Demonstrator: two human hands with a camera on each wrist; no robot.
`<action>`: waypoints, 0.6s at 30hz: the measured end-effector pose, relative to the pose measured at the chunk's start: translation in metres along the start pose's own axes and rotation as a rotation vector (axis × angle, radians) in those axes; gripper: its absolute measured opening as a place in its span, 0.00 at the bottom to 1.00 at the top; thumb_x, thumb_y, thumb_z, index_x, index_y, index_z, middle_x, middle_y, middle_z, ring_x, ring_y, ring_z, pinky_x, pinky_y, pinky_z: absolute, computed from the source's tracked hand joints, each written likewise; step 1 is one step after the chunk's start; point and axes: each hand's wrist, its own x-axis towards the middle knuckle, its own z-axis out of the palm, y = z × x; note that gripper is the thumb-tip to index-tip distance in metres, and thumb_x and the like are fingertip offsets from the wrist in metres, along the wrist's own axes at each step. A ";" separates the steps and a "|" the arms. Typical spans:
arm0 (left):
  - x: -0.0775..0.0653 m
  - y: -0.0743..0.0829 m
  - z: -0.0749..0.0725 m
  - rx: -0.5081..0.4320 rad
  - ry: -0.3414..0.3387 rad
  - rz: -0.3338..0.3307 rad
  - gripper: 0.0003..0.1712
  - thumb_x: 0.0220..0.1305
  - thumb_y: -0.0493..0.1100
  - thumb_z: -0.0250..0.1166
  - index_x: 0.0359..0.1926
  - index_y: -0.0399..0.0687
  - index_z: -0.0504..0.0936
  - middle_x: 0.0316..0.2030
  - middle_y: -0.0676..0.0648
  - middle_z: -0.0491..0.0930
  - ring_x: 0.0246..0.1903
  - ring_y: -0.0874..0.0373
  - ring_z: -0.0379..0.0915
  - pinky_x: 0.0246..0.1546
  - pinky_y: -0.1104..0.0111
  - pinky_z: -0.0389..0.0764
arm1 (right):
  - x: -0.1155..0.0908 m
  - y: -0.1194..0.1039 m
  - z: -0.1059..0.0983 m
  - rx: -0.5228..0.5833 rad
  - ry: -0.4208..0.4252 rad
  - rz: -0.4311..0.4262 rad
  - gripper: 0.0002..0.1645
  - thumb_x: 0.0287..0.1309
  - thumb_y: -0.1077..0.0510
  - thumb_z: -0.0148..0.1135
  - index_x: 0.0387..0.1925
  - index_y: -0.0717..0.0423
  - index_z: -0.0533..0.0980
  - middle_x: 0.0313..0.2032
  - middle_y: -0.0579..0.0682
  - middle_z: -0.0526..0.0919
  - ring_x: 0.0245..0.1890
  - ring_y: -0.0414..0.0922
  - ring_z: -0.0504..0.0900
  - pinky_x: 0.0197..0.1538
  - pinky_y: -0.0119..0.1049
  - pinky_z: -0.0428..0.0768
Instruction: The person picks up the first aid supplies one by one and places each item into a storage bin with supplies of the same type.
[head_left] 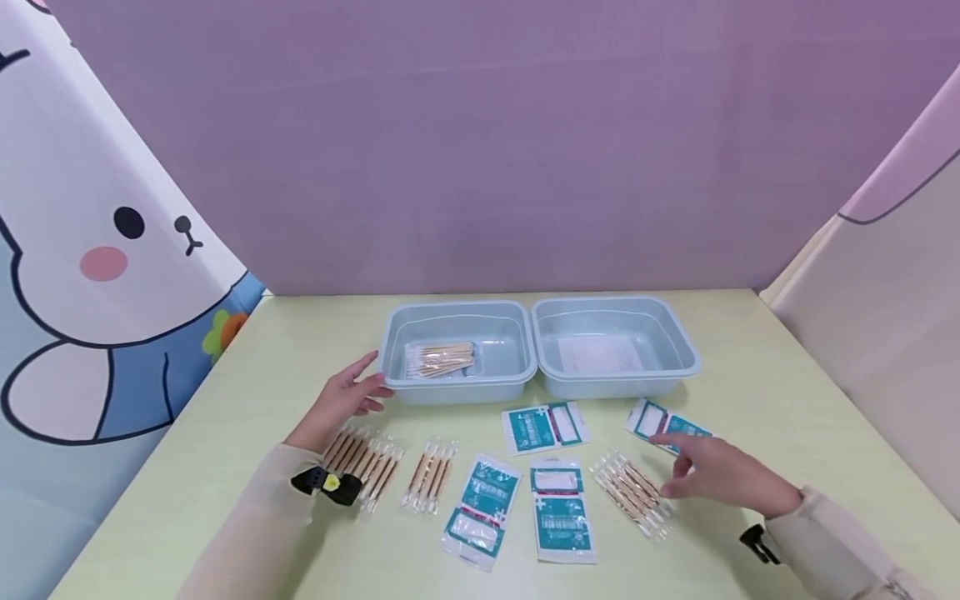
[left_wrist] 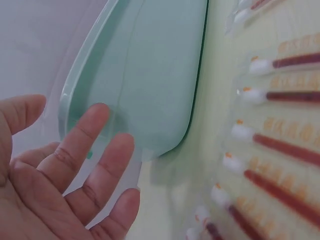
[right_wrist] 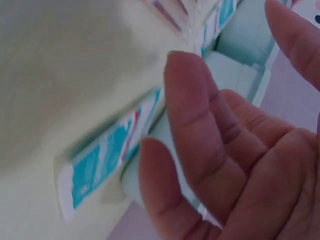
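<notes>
We are holding the right hand (head_left: 720, 477), fingers spread, over the teal dressing packet (head_left: 663, 423) lying just beyond its fingertips. The left hand (head_left: 347, 398), also spread, is resting against the left bin (head_left: 390, 367).

In the right wrist view the teal packet (right_wrist: 107, 152) is smeared by blur, its print unreadable, and the right hand (right_wrist: 240, 165) runs off the frame at 3 and 6 o'clock. The left bin (left_wrist: 145, 75) is cut at 12 o'clock in the left wrist view.
</notes>
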 end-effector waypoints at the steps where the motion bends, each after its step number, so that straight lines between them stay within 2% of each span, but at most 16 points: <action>1: 0.001 -0.001 0.000 -0.009 0.004 -0.009 0.36 0.72 0.47 0.54 0.74 0.43 0.51 0.38 0.44 0.85 0.33 0.55 0.81 0.42 0.62 0.74 | 0.001 -0.001 0.003 0.007 -0.007 0.025 0.42 0.46 0.56 0.74 0.61 0.68 0.68 0.25 0.45 0.74 0.25 0.42 0.70 0.28 0.35 0.70; 8: 0.006 -0.002 0.005 -0.068 0.026 -0.050 0.35 0.71 0.45 0.54 0.74 0.42 0.52 0.32 0.50 0.85 0.28 0.60 0.80 0.39 0.64 0.73 | 0.008 -0.007 0.017 0.016 -0.024 0.146 0.41 0.43 0.57 0.75 0.60 0.64 0.70 0.25 0.46 0.76 0.25 0.44 0.73 0.29 0.40 0.72; 13: 0.008 0.003 0.007 -0.105 0.062 -0.088 0.36 0.70 0.43 0.56 0.74 0.42 0.52 0.29 0.52 0.85 0.25 0.62 0.79 0.36 0.66 0.74 | 0.013 -0.012 0.023 -0.026 -0.014 0.152 0.39 0.42 0.57 0.75 0.57 0.63 0.72 0.24 0.45 0.77 0.24 0.43 0.73 0.29 0.40 0.72; 18: 0.009 0.005 0.008 -0.120 0.085 -0.108 0.36 0.70 0.39 0.56 0.73 0.41 0.53 0.26 0.53 0.84 0.22 0.63 0.78 0.33 0.69 0.76 | 0.015 -0.016 0.031 -0.014 0.003 0.160 0.39 0.39 0.60 0.76 0.57 0.62 0.73 0.21 0.46 0.74 0.21 0.43 0.71 0.26 0.39 0.69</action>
